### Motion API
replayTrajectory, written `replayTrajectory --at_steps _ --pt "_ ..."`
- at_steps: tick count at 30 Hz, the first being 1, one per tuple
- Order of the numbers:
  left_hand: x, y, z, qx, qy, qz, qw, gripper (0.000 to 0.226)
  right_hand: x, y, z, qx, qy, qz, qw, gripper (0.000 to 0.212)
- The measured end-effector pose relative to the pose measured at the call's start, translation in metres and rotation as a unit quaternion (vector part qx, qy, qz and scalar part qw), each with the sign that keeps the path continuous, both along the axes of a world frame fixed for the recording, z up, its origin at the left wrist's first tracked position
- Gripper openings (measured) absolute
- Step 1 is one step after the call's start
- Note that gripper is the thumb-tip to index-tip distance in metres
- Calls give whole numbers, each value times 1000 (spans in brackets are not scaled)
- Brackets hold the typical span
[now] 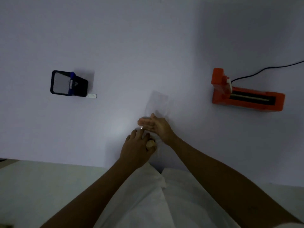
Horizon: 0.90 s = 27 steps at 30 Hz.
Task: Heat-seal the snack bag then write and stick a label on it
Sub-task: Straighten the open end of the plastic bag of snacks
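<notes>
Dim, bluish-grey light leaves everything underexposed. A pale glare patch sits on the table (115,127) just left of the left hand (137,145), whose fingers merge into murk. The right hand (156,127) is soft with blur, and beyond it the clear bag (158,102) barely shows. Far left of the hands, the pen holder (69,83) throws a faint shadow up and to the right. The forearms stretch toward the bottom edge.

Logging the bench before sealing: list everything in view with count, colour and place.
Rectangular plastic heat sealer: one, orange, right, black cord attached.
Square mesh pen holder: one, black, left, blue pen inside.
Paper label strip: one, white, beside the holder.
Clear plastic snack bag: one, transparent, centre.
Small round item: one, tan, below the bag.
Flat table: one, white, under all.
Left hand: one, centre, gripping the item.
Right hand: one, fingers straight, on bag.
</notes>
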<state>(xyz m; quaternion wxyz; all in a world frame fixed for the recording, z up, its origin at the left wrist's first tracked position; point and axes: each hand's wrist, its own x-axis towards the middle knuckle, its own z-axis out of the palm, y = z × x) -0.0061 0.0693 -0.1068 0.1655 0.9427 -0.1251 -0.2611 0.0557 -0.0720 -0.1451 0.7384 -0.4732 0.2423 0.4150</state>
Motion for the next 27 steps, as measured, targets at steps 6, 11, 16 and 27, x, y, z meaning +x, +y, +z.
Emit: replayTrajectory --at_steps 6,11,16,27 --pt "5 3 1 27 43 -40 998 70 21 -13 -4 14 -28 44 999 49" --pt "9 1 8 42 50 -50 997 74 62 -31 -3 5 -43 20 999 55" --pt "9 3 10 44 53 -50 996 71 90 -41 -3 -21 -84 2 996 60" --pt "10 3 10 59 59 -55 995 72 83 -47 15 -108 -270 0 957 83"
